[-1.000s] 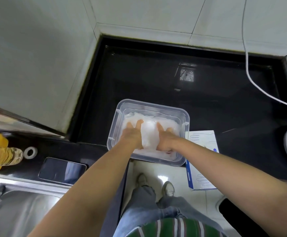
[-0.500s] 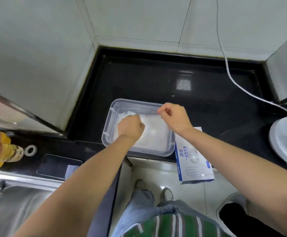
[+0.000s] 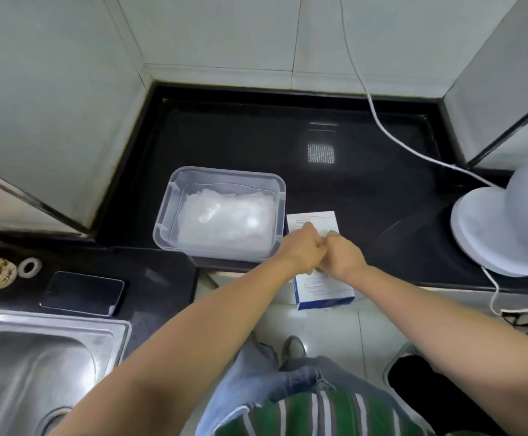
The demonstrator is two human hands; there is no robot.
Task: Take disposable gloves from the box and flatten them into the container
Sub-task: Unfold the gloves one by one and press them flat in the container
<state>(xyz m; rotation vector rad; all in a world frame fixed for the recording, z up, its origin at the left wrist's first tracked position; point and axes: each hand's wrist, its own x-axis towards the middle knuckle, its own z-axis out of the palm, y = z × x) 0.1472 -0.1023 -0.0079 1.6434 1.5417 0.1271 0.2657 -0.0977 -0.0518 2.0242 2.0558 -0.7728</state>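
Note:
The clear plastic container [image 3: 165, 221] stands on the black counter with a flattened pile of translucent disposable gloves [image 3: 225, 220] inside. Right beside it lies the white and blue glove box [image 3: 317, 220], its near end hanging over the counter's edge. My left hand [image 3: 303, 248] and my right hand [image 3: 344, 258] are together over the middle of the box, knuckles up and fingers curled down onto its top. The fingertips are hidden, so I cannot tell whether they pinch a glove.
A black phone [image 3: 83, 292] lies left of the container, near a small roll of tape [image 3: 30, 266] and a steel sink [image 3: 33, 369]. A white fan [image 3: 508, 228] with a white cable [image 3: 391, 133] stands at the right. Tiled walls close in the back and left.
Both hands have left the container and moved right and nearer, onto the glove box. The glove pile now lies uncovered in the container. The camera view has also shifted.

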